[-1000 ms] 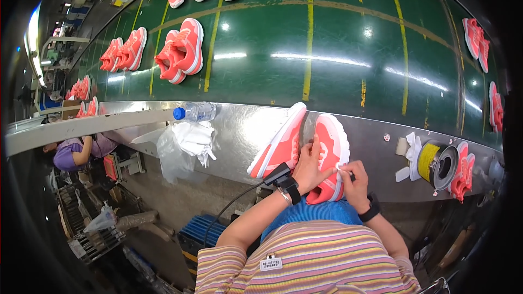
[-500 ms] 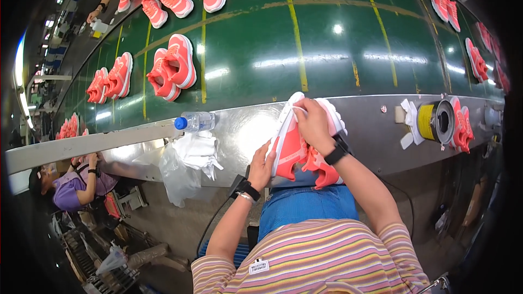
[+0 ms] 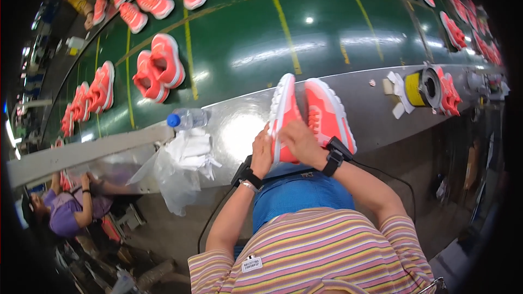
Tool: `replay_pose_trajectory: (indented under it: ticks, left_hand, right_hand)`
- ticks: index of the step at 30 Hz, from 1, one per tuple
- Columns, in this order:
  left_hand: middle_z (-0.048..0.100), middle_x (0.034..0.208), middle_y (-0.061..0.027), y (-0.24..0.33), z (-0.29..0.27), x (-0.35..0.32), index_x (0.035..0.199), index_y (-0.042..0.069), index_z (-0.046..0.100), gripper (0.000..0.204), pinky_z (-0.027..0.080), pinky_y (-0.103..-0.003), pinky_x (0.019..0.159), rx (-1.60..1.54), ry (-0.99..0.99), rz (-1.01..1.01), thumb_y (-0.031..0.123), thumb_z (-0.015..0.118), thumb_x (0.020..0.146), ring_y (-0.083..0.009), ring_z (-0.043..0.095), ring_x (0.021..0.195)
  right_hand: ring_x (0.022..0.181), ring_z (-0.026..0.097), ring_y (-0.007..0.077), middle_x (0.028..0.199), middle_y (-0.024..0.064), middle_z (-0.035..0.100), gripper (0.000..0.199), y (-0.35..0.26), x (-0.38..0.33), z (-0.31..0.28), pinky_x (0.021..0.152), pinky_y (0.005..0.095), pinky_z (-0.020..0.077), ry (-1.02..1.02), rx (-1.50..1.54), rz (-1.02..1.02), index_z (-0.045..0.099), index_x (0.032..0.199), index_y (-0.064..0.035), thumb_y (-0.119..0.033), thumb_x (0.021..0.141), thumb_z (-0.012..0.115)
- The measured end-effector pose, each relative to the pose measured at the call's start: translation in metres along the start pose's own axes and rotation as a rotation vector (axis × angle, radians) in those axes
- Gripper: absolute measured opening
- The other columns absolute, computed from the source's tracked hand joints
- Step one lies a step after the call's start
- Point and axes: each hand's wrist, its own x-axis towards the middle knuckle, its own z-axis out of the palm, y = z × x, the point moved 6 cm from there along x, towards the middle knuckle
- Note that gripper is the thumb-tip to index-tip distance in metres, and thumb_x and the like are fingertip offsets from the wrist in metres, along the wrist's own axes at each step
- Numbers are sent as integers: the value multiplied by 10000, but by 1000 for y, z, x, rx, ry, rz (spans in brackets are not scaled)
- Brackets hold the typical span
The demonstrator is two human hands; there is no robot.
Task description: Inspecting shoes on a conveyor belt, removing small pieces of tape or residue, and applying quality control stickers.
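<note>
Two coral-pink sneakers with white soles lie at the near edge of the metal bench (image 3: 376, 103). The left sneaker (image 3: 283, 109) stands on its side with the sole facing left. My left hand (image 3: 262, 152) grips its heel end from the left. My right hand (image 3: 297, 142) presses on the same sneaker from the right, fingers curled over its upper. The right sneaker (image 3: 327, 111) lies flat beside it, touching my right wrist. Both wrists wear black bands.
A green conveyor belt (image 3: 305, 27) carries several coral sneaker pairs (image 3: 158, 68). A water bottle (image 3: 186, 118) and white cloth in a clear bag (image 3: 185, 155) lie left of my hands. A yellow tape roll (image 3: 415, 84) sits right. A person in purple (image 3: 68, 209) sits lower left.
The pair has been brought back down to the bench edge in front of me. My right hand moved from the top of the raised shoe to the side of the left sneaker.
</note>
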Motion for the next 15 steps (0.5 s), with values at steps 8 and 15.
replay_pose_trajectory:
  ticks: [8, 15]
  left_hand:
    - [455, 1279, -243, -3, -10, 1, 1316, -46, 366, 515, 289, -365, 1024, -18, -53, -84, 325, 307, 963, -318, 427, 1201]
    - [491, 1191, -280, 1, -10, 14, 1330, -18, 349, 558, 347, -387, 956, 86, -124, -151, 369, 391, 930, -356, 477, 1100]
  right_hand:
    - [757, 530, 78, 841, 19, 572, 56, 41, -72, -139, 689, 230, 448, 534, 205, 504, 581, 907, -18, -46, 865, 557]
    - [786, 549, 112, 877, 49, 555, 75, 10, -37, -132, 708, 240, 448, 295, 290, 288, 587, 904, -17, -9, 832, 570]
